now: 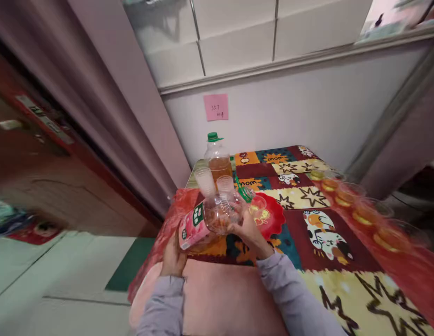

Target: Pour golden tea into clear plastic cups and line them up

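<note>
Close to the counter's [342, 298] left edge, our left hand [173, 257] cups the pink-labelled base of the tilted bottle [217, 217] and our right hand [250, 233] grips its clear middle. Its neck dips at a small clear cup [259, 203]. Just beyond stand two plastic cups [205, 180], then an upright green-capped bottle [218, 161] by the far edge
</note>
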`<control>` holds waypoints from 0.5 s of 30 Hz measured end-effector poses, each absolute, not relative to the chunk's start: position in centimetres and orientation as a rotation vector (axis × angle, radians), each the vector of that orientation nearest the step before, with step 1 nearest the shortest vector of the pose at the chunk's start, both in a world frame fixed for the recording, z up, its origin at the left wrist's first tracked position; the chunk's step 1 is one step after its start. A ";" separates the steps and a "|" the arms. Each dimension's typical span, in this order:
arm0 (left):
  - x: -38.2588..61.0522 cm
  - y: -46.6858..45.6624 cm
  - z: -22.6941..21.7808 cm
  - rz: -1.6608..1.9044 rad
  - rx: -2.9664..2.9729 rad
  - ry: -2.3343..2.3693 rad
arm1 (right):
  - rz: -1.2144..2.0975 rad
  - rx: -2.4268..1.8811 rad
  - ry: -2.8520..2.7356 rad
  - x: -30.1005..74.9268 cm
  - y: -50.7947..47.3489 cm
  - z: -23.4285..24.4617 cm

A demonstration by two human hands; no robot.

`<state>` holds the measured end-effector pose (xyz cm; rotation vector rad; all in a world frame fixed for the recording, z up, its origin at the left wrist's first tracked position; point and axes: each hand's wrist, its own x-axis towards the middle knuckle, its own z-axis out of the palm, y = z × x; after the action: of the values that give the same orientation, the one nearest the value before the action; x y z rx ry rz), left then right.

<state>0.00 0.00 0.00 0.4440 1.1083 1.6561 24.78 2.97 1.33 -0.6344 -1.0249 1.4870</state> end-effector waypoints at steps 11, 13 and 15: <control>-0.7 0.3 -2.3 1.708 0.536 1.094 | 1.465 -0.597 -0.955 24.5 2.3 1.4; -0.9 0.4 -2.5 1.718 0.529 1.095 | 1.446 -0.572 -0.940 24.2 2.0 1.8; -1.1 0.4 -2.4 1.734 0.516 1.093 | 1.425 -0.554 -0.915 24.0 1.8 2.2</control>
<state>-1.06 0.37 -2.40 0.5160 1.0931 1.7336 23.98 1.81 2.22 -0.5542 -0.9146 1.4251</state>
